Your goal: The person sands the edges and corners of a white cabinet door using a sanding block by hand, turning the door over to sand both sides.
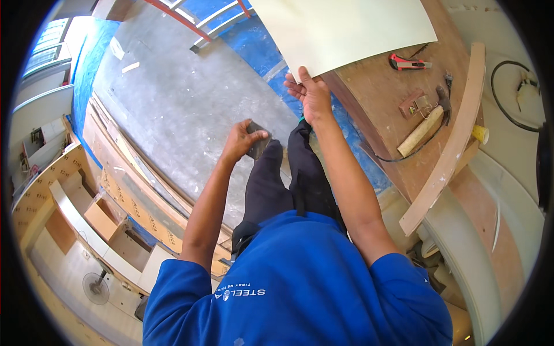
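Note:
My left hand (239, 142) is closed around a thin, dark, flat piece (258, 149), which looks like a scrap of sandpaper or a small scraper; I cannot tell which. It hangs beside my left leg, over the floor. Further forward, my right hand (314, 98) grips the near left corner of a large white sheet (352, 32), with the thumb at its edge and the fingers showing past the corner. Part of that sheet rests over the brown wooden workbench (369, 95), and its far side runs out of the picture.
On the bench lie a red utility knife (410, 62), a hammer (443, 98), a small wooden tool (416, 105) and a pale roll (420, 131). A curved wooden strip (450, 147) crosses its right side. A ladder (199, 29) stands ahead; long boards (135, 167) lie left.

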Tool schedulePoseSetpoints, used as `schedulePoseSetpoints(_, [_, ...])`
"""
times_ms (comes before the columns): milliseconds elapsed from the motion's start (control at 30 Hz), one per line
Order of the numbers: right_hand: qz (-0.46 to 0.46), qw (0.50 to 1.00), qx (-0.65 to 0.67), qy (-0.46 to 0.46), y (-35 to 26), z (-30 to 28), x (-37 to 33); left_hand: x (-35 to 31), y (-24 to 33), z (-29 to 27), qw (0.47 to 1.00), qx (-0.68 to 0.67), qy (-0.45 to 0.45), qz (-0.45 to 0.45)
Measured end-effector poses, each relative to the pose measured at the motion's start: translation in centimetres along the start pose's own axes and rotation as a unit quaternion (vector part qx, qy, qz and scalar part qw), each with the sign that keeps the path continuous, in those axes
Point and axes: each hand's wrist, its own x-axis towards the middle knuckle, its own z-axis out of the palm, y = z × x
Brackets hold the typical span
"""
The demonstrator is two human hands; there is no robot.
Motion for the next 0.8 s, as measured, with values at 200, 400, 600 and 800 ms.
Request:
schedulePoseSetpoints(200, [-0.003, 1.000, -0.025, -0.006, 0.3, 0.5, -0.6, -2.0, -5.0, 1.1, 0.999, 0.018, 0.012, -0.049])
schedulePoseSetpoints(400, [0.056, 0.971, -0.218, -0.076, 0.3, -4.1, -3.4, -2.4, -3.8, -0.6, 0.999, -0.026, 0.015, -0.040])
schedulePoseSetpoints(600, [0.025, 0.998, 0.040, -0.053, -0.5, -4.5, -2.6, 2.7, 7.1, 0.4, 0.991, -0.018, 0.051, 0.125])
schedulePoseSetpoints(800, [0.026, 0.992, 0.120, -0.014, -1.0, 0.2, -0.1, 11.3, 14.6, 1.1, 0.962, 0.029, 0.120, 0.244])
